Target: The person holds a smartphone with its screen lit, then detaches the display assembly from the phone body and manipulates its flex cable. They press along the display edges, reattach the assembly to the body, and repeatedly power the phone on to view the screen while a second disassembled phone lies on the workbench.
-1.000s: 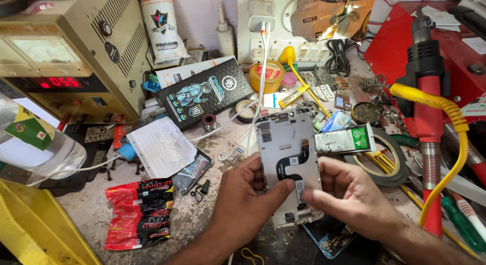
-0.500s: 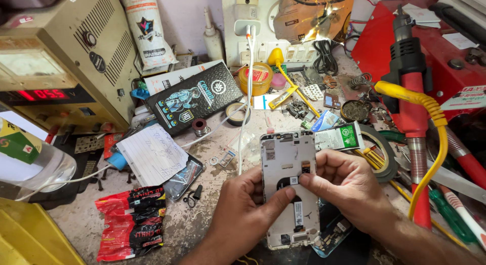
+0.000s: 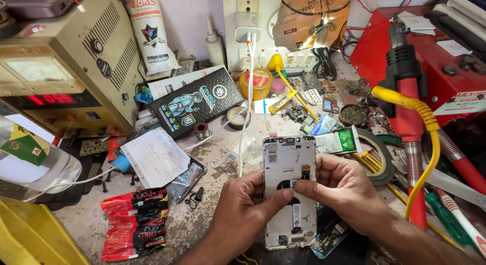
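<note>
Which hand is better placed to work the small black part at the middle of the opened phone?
Probably the right hand: its fingers already pinch the black part on the opened phone. The left hand braces the phone's left edge.

- The phone frame (image 3: 288, 189) in my hands looks like matt white plastic, with dark cut-outs.
- The snack wrapper (image 3: 134, 222) is glossy red foil, crinkled.
- The note (image 3: 154, 157) is plain matt paper.
- The bench (image 3: 212, 158) is rough, gritty and dull.
- The hot-air handle (image 3: 407, 92) is smooth red and black plastic.
</note>
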{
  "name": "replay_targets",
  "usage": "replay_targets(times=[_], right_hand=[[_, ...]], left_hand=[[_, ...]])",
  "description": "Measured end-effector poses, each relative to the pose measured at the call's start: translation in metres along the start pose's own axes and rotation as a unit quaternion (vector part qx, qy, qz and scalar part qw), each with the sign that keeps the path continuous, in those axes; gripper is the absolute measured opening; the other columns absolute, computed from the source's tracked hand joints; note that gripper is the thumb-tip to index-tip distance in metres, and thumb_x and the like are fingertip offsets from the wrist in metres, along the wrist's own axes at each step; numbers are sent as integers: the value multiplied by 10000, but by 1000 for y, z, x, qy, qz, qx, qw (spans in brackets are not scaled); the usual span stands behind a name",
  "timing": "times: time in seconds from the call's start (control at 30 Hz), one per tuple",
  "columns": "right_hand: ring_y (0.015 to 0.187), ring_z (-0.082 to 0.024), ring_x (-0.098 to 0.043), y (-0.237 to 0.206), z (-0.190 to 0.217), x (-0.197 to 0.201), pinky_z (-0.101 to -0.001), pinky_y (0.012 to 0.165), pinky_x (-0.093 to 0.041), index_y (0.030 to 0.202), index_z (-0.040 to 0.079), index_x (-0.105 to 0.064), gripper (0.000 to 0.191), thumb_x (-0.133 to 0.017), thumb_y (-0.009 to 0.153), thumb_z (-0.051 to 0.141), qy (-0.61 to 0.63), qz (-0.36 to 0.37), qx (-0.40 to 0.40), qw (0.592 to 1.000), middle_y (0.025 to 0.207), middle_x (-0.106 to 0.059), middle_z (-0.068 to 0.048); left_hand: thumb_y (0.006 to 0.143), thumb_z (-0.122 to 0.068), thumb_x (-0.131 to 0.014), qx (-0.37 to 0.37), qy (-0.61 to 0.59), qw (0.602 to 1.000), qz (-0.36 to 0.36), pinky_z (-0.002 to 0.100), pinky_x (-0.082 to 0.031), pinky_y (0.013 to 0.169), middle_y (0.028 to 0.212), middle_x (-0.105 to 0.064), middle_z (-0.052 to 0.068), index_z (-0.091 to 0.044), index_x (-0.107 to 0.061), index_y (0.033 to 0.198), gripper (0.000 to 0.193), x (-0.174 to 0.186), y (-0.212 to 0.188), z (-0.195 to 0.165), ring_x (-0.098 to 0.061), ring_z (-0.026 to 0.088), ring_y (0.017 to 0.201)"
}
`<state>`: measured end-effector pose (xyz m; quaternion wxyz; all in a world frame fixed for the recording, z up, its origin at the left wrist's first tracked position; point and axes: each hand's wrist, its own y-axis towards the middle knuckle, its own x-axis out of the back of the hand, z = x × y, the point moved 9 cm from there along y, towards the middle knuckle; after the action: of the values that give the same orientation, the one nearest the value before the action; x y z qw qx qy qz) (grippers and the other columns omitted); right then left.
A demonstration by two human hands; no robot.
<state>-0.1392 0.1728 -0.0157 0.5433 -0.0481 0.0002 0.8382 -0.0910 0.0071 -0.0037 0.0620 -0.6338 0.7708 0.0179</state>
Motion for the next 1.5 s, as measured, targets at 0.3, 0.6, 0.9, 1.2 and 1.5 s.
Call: replay_targets(times=[0.3,0.6,0.9,1.2,1.5], right_hand=[[848,-118,-720,1,6,3,-297,759,-602,1093,-30,-731,284,-781,833,69,-11,-10,30,999,976,-801,-102],[807,-115,-687,1,2,13,-294,716,-580,1092,-45,-751,259,-787,862,67,-43,-23,42,998,939,-783,-110],[855,-137,-734,-5,2,-9,-309,765,-615,1131,-69,-720,310,-765,836,15,0,59,0,998,983,-801,-105],[805,-102,-713,-8,-4,-20,-273,686,-600,1152,-77,-723,332,-781,840,23,-12,96,-45,994,950,-791,-90],[807,-106,-721,-7,-3,-17,-271,687,-607,1148,-72,-719,334,-774,835,32,-19,86,-45,995,955,-800,-94]], left_hand=[[893,-58,-730,9,-72,997,-32,234,-569,691,910,-807,71,38,-763,1115,244,12,6,-1,-699,77,771],[914,-89,-723,-9,-110,994,-9,225,-593,753,979,-803,84,45,-737,1171,289,6,5,-8,-713,76,842],[849,-122,-740,-40,-133,988,-69,270,-618,702,934,-786,53,-56,-699,1179,340,33,9,-21,-726,97,795],[868,-144,-773,-27,-67,991,-114,218,-486,600,862,-767,17,-37,-775,1064,223,45,10,-15,-632,45,704],[868,-127,-745,-9,-81,991,-107,217,-525,607,869,-793,45,-29,-776,1078,234,44,10,-14,-669,56,704]])
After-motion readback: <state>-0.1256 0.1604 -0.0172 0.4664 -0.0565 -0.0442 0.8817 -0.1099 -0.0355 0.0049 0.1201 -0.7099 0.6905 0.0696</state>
